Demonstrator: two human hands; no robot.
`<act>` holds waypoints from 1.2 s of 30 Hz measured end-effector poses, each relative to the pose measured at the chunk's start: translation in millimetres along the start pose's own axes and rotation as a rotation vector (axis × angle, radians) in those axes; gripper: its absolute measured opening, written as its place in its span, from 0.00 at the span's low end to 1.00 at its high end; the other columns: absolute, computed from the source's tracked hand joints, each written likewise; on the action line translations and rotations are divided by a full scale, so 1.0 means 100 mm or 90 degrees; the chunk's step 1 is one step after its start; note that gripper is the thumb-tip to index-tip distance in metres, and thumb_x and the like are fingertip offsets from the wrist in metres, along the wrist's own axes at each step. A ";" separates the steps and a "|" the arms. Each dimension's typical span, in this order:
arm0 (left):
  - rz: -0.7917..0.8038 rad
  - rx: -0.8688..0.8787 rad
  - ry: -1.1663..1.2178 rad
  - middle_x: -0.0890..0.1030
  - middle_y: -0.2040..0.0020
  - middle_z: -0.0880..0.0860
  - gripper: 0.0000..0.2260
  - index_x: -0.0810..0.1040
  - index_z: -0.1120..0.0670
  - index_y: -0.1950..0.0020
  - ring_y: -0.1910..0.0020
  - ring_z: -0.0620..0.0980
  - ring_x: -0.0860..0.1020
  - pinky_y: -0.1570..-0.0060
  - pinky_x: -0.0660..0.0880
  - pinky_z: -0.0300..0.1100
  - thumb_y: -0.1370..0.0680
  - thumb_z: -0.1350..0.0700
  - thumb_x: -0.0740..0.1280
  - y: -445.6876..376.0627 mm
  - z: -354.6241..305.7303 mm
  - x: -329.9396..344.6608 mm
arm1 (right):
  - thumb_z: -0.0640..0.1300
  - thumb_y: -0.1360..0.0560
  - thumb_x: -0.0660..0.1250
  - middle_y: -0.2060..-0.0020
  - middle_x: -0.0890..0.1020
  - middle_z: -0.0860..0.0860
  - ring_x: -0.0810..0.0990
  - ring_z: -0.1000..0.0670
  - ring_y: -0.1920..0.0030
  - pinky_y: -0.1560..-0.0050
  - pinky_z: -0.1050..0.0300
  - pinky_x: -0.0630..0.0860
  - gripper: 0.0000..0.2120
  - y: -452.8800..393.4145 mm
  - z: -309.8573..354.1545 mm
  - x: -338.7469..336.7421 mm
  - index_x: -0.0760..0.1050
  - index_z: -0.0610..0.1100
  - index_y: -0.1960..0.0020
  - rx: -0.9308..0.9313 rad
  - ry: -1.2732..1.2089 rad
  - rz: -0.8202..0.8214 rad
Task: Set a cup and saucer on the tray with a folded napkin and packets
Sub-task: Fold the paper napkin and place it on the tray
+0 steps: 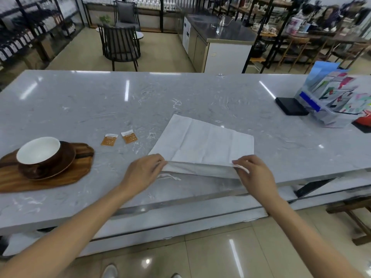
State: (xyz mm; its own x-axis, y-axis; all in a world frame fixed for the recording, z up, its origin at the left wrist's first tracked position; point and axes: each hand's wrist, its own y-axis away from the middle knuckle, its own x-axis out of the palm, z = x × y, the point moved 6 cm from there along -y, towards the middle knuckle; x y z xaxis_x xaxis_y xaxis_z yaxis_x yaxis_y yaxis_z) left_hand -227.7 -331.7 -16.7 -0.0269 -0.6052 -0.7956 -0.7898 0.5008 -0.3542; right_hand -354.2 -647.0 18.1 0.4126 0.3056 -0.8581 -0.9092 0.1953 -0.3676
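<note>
Grey marbled desk (pixel 140 101) in a shop with bottle-lined shelves and dark chairs (pixel 120 45) beyond. My left hand (pixel 143 170) and right hand (pixel 254 171) each pinch a near corner of the white napkin (pixel 204 143), lifting that edge. Left of my hands: two orange packets (pixel 118 139), print unreadable; farther left, cup (pixel 39 151) on saucer (pixel 60 167) on wooden tray (pixel 60 181).
</note>
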 end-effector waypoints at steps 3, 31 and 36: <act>-0.027 -0.018 0.014 0.82 0.64 0.49 0.13 0.80 0.52 0.59 0.65 0.51 0.79 0.63 0.73 0.48 0.19 0.46 0.68 -0.20 0.05 -0.29 | 0.38 0.28 0.79 0.57 0.88 0.43 0.88 0.41 0.57 0.55 0.51 0.82 0.07 -0.26 -0.07 -0.32 0.88 0.41 0.50 -0.048 -0.021 -0.021; -0.085 -0.125 0.415 0.88 0.52 0.50 0.08 0.87 0.49 0.51 0.55 0.45 0.86 0.57 0.82 0.34 0.23 0.50 0.69 -0.47 0.31 -1.64 | 0.54 0.22 0.72 0.52 0.86 0.42 0.85 0.40 0.49 0.46 0.40 0.84 0.14 -0.89 -0.44 -0.80 0.85 0.43 0.48 0.163 -0.525 -0.082; -0.135 -0.111 0.404 0.88 0.54 0.49 0.07 0.88 0.46 0.52 0.57 0.47 0.86 0.59 0.82 0.36 0.23 0.49 0.70 -0.21 0.35 -1.65 | 0.53 0.23 0.71 0.54 0.87 0.46 0.85 0.44 0.51 0.50 0.50 0.85 0.11 -0.55 -0.44 -0.79 0.87 0.47 0.50 0.121 -0.561 -0.059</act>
State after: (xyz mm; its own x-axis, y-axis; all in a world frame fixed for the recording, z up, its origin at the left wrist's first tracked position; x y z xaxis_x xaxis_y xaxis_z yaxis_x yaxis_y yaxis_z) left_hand -185.1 -220.8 105.3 -0.1726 -0.9507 -0.2576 -0.9030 0.2572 -0.3442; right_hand -339.4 -722.6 90.4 0.4470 0.8686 -0.2137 -0.8784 0.3810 -0.2885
